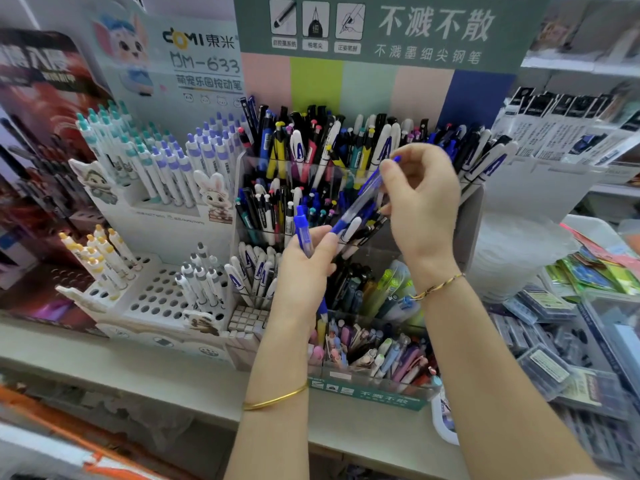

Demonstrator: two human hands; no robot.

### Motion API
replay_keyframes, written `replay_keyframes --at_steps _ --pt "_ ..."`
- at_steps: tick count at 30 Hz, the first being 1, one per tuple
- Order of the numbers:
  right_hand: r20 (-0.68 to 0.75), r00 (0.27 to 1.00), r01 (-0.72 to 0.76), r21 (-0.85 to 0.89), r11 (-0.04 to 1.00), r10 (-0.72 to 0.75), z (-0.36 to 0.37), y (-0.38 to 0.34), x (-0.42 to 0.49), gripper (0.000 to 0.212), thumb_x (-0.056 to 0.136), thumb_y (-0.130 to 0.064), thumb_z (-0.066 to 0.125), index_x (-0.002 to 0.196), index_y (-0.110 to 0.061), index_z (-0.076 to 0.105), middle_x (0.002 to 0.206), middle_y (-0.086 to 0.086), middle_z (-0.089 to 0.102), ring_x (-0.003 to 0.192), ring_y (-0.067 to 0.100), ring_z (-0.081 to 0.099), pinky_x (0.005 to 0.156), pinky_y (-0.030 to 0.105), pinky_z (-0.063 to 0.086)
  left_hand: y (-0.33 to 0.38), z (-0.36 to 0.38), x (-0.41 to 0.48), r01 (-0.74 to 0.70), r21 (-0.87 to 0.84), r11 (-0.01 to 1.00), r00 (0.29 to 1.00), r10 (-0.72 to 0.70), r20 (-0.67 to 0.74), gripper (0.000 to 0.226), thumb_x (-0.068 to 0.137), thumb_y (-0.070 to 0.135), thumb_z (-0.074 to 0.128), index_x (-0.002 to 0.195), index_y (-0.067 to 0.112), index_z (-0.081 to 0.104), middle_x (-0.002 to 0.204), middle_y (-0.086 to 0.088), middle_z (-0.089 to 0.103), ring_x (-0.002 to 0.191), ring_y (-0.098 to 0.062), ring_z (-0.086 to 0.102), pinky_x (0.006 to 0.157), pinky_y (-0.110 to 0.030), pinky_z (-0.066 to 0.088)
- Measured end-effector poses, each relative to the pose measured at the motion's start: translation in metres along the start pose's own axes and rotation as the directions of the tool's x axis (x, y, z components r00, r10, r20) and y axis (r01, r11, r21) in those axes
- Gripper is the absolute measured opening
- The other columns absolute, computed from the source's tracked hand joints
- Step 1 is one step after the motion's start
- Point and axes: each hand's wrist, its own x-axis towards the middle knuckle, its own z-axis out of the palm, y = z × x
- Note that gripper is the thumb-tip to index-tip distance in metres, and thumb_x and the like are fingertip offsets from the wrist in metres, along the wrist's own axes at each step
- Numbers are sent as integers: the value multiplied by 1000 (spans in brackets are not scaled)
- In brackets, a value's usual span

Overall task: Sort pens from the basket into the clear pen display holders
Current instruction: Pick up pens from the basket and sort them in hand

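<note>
A tiered clear pen display holder [367, 252] stands on the shelf, its compartments packed with black, blue and white pens. My left hand [304, 268] is closed around a blue clear-barrelled pen [302, 230] held upright in front of the middle tier. My right hand [420, 206] pinches a second blue pen [363, 190] that slants down-left, its lower end touching my left fingers. No basket is visible.
A white holed stand [152, 292] of white push pens sits to the left. Pastel pens fill the lowest front tray [374, 393]. Boxed and packaged stationery [554, 348] is piled at right. The grey shelf edge [138, 372] runs across the front.
</note>
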Motion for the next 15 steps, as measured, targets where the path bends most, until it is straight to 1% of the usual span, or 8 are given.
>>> replay_keyframes --at_steps 2,3,5,6,8,9,11,15 --pt "-88 992 84 -57 995 -89 1 0 1 8 91 -13 59 92 -18 53 82 -9 55 76 13 57 71 39 53 0 -1 1 -8 11 1000 996 9 -93 21 99 21 51 119 17 57 108 3 62 92 -5 61 92 -34 52" --pt "-95 986 129 -104 986 -139 2 0 0 7 91 -12 59 93 -16 53 82 -9 53 76 11 55 72 35 52 1 -2 2 -10 10 1000 992 11 -122 21 100 20 51 120 16 55 107 2 61 88 -5 61 87 -32 54" --pt "-66 975 196 -176 965 -210 6 3 -5 5 91 -9 59 93 -12 56 85 -4 55 78 13 54 73 30 49 4 -2 2 0 -22 1000 991 -3 -132 15 101 17 48 115 16 55 97 -1 63 76 -7 64 67 -24 57" --pt "-38 972 219 -205 954 -231 9 5 -8 4 90 -8 60 94 -9 57 86 -1 56 78 15 54 73 28 49 6 -2 2 13 -41 999 992 -18 -122 11 101 16 47 108 16 55 89 -3 63 63 -6 62 54 -21 54" --pt "27 969 245 -268 932 -247 12 10 -11 4 90 -9 61 93 -6 60 85 1 60 77 15 56 72 29 50 6 -3 1 25 -12 1000 994 -26 -105 8 100 16 49 98 16 57 76 -2 61 41 -4 47 37 -17 39" --pt "59 967 252 -303 919 -246 13 13 -12 4 90 -10 62 93 -7 62 84 1 62 77 17 58 72 31 51 5 -3 2 25 11 1000 995 -23 -96 7 99 16 52 97 14 58 72 -2 59 38 -4 40 36 -16 33" --pt "115 968 252 -408 878 -225 13 18 -12 8 90 -16 62 91 -10 67 84 1 67 80 20 59 72 36 50 2 -4 3 24 68 997 996 -18 -88 8 95 16 57 101 10 59 69 0 57 40 -3 39 40 -17 34" --pt "234 965 245 -622 744 -122 13 24 -13 21 93 -30 60 94 -16 75 95 3 64 96 26 50 73 27 31 3 -4 4 52 127 991 997 -43 -69 14 91 10 60 104 9 56 76 -1 56 57 -8 48 58 -24 40"
